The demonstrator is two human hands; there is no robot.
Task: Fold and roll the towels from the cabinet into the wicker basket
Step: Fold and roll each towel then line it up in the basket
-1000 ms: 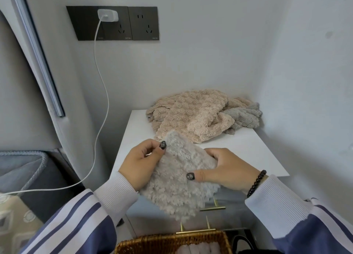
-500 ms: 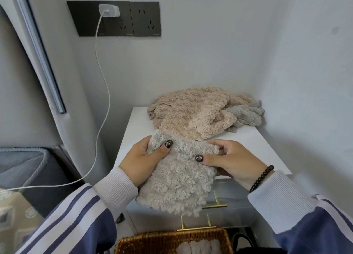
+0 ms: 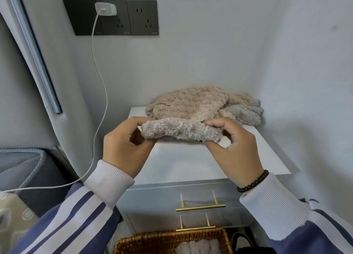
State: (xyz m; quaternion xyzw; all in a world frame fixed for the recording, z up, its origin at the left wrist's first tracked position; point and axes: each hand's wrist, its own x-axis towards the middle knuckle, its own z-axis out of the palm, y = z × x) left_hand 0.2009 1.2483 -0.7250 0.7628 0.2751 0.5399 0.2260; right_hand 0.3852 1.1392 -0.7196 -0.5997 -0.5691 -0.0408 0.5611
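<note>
A light grey fluffy towel [image 3: 181,130] is stretched level between my hands, above the white cabinet top [image 3: 191,162]. My left hand [image 3: 126,144] pinches its left end and my right hand [image 3: 235,148] pinches its right end. Behind it, a heap of beige towels [image 3: 189,102] and a grey-green towel [image 3: 246,112] lie at the back of the cabinet top. The wicker basket [image 3: 152,242] sits on the floor at the bottom edge, with rolled pale towels [image 3: 194,247] inside.
Walls close in behind and to the right of the cabinet. A white charger cable [image 3: 99,81] hangs from a dark socket panel [image 3: 114,17] down to the left. Two drawers with gold handles [image 3: 200,207] face me. A grey cushioned piece [image 3: 28,167] stands at left.
My hands have lifted the grey towel from hanging in front of the drawers up over the cabinet top, and it now lies stretched flat and narrow between them.
</note>
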